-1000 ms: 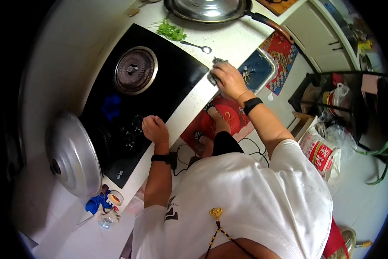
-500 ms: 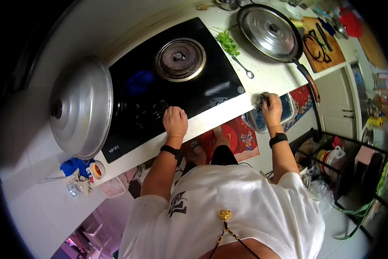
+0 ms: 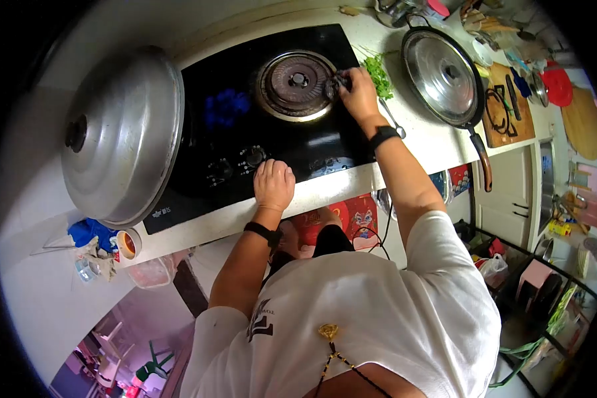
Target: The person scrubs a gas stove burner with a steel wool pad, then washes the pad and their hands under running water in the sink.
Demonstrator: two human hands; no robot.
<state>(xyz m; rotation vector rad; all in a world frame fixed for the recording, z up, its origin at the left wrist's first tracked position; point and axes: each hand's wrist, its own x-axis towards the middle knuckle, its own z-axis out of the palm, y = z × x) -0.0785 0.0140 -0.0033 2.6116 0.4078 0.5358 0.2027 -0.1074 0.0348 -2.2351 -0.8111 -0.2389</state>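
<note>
My right hand is closed on a dark crumpled wad; whether it is cloth or a scourer I cannot tell. The wad touches the right rim of the round burner on the black glass cooktop. On the cooktop's front edge my left hand rests with its fingers laid on the surface and nothing visible in them, just below a control knob. A large metal domed lid stands over the left part of the cooktop.
Green herbs and a spoon lie right of the cooktop. Beyond them stands a lidded frying pan, its handle past the counter edge. A cutting board lies farther right. A small bowl sits at the left corner.
My right hand has moved the dark wad from the counter's front edge up and left to the burner. The left hand stays at the cooktop's edge. The view has shifted slightly.
</note>
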